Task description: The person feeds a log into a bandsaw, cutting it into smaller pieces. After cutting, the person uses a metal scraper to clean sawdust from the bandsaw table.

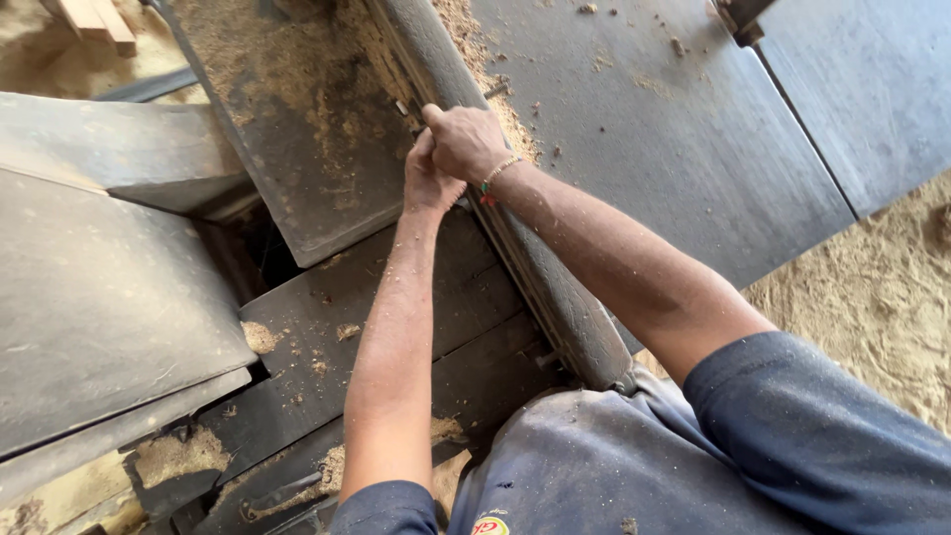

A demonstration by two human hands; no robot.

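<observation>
Where the long rail (555, 297) runs away from us, our left hand (428, 178) and right hand (466, 142) clamp it together, equally near.

One head camera looks steeply down, close over the machine table (693, 149).

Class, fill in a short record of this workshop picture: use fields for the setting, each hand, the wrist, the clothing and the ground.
Setting: dark, worn machine table dusted with sawdust
Left hand: left hand closed against the long rounded bar that runs across the table
Right hand: right hand gripping the same bar, touching the left hand
Wrist: beaded bracelet on the right wrist
Clothing: blue shirt flecked with dust
Ground: sawdust-covered floor at right
Background: pale wood pieces at top left
</observation>
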